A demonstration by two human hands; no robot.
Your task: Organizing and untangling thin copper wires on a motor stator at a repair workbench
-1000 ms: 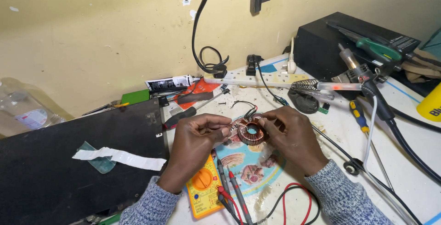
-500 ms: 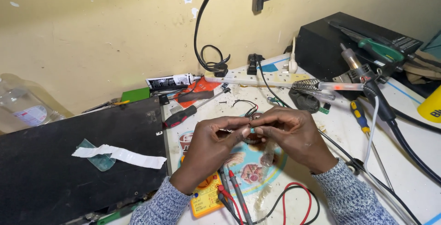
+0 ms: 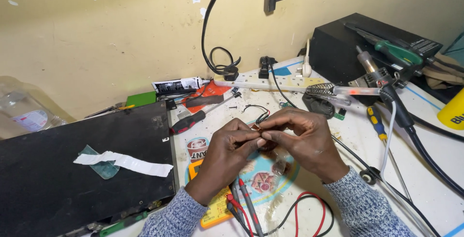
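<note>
Head view shows me a small copper-brown part (image 3: 256,127) pinched at the centre of the bench, thin dark wire leads (image 3: 256,112) curling up from it toward the wall. My left hand (image 3: 227,145) closes thumb and forefinger tight on its near side; my right hand (image 3: 302,133) folds over it from the other side, fingertips pressed together on the same piece, so most of the part is hidden and I cannot tell its full shape. Both hands touch each other at the fingertips, held just above a round, glossy printed mat (image 3: 263,179) in pale blue.

Under my left wrist lies a yellow multimeter (image 3: 212,205), boxy and plastic, with red and black probes (image 3: 246,205) lying slantwise across it and their thin leads looping over the white tabletop (image 3: 425,179). Left of that sits a flat black slab of a device (image 3: 72,179), matte, with a strip of white tape (image 3: 125,162) stuck across it. A red-and-black screwdriver (image 3: 191,121) lies beyond the hands.

To the right, a soldering iron (image 3: 382,82) rests by a coiled wire stand (image 3: 321,90), its thick black cable running down the bench. A white power strip (image 3: 270,82) lines the rough yellow wall, and a black box (image 3: 357,43) stands in the corner.
</note>
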